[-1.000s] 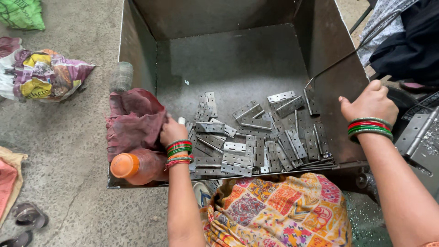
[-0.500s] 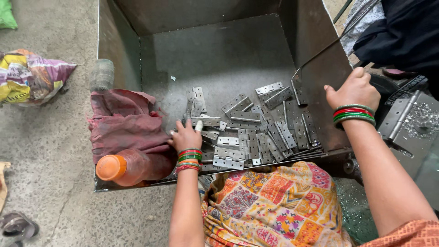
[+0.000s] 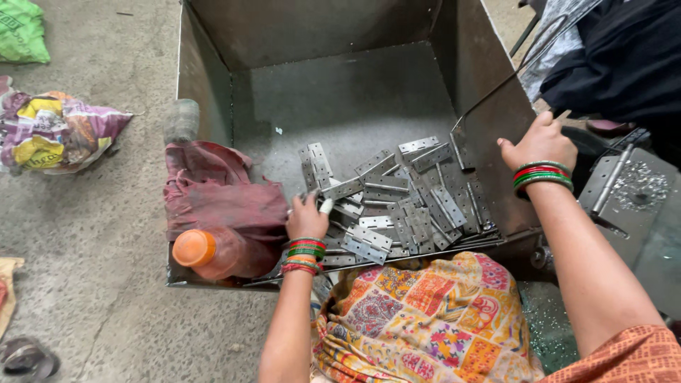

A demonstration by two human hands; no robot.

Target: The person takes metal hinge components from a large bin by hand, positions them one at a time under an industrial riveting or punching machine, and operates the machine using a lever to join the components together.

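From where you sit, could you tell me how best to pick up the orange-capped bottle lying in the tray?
Grip the orange-capped bottle around its body just behind the cap, coming from above. It lies on its side in the metal tray, cap toward the left wall, its far end seemingly under the maroon cloth. The left hand, at the hinges, is nearest.

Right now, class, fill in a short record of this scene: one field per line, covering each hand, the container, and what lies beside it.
Left hand: on the pile of metal hinges, fingers bent over one; whether it is gripped is unclear
Right hand: on the box's right wall
Container: open metal box
Inside, left: reddish cloth, orange-capped bottle
On the floor, left: coloured bags
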